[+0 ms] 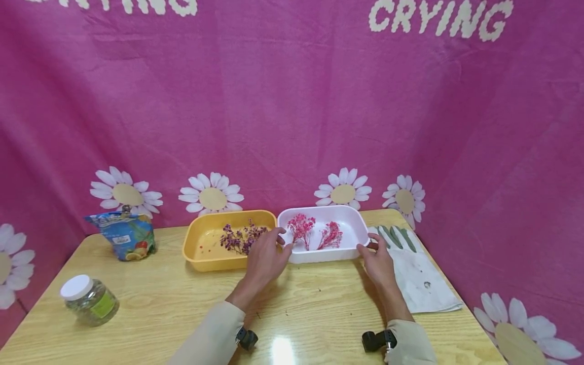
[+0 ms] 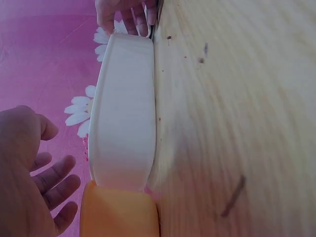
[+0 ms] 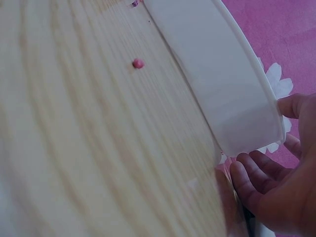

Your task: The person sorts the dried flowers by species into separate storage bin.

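Note:
A white plastic basin (image 1: 326, 257) holds two sprigs of pink dried flowers (image 1: 301, 226). My right hand (image 1: 379, 261) is at its right front corner; in the right wrist view the thumb (image 3: 291, 105) touches the rim and the other fingers curve beside the end wall. My left hand (image 1: 268, 256) hovers near the left front corner, over the gap by the yellow basin (image 1: 214, 263). In the left wrist view its fingers (image 2: 57, 177) are spread and loosely bent, apart from both basins. Purple dried flowers (image 1: 239, 238) lie in the yellow basin, partly hidden behind my left hand.
Right of the white basin lies a white cloth (image 1: 417, 279) with several long green pods or leaves (image 1: 396, 237) on it. A blue bag (image 1: 125, 235) and a white-lidded jar (image 1: 93, 301) stand at the left. Small bits dot the wooden table (image 1: 315, 309); a pink curtain hangs behind.

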The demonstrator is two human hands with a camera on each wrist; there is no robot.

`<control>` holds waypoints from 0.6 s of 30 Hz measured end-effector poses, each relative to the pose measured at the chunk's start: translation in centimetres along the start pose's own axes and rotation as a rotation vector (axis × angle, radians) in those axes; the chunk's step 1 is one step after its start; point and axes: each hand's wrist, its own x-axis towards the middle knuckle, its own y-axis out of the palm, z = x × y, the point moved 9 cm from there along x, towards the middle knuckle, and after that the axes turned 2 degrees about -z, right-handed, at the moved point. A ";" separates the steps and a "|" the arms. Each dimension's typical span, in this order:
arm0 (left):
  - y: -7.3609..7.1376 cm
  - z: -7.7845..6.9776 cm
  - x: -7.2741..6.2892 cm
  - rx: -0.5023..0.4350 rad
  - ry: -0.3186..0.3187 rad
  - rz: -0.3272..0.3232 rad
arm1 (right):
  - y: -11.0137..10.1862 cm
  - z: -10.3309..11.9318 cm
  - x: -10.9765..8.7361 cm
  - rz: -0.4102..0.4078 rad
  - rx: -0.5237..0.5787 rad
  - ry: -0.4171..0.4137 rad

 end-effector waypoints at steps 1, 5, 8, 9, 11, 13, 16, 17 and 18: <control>-0.1 0.0 -0.2 0.013 0.013 -0.008 | 0.0 0.0 0.0 -0.002 -0.002 -0.001; -0.6 0.1 -0.9 0.042 0.062 -0.044 | -0.2 -0.1 0.2 -0.009 -0.006 0.002; -1.0 0.2 -1.5 0.052 0.094 -0.077 | -0.2 0.0 0.2 -0.011 -0.007 0.009; -1.1 0.3 -1.6 0.061 0.100 -0.082 | -0.3 0.0 0.2 -0.014 -0.010 0.005; -1.3 0.6 -2.0 0.079 0.100 -0.085 | -0.3 0.1 0.2 -0.015 -0.017 -0.008; -1.4 1.1 -2.3 0.108 0.086 -0.074 | -0.3 0.3 0.2 -0.014 -0.024 -0.033; -1.6 1.9 -2.8 0.155 0.061 -0.047 | -0.3 0.6 0.0 -0.014 -0.061 -0.083; -1.8 2.2 -3.0 0.166 0.057 -0.043 | -0.4 0.8 0.0 -0.014 -0.081 -0.102; -2.0 2.4 -3.1 0.181 0.053 -0.039 | -0.4 0.9 -0.1 -0.014 -0.112 -0.123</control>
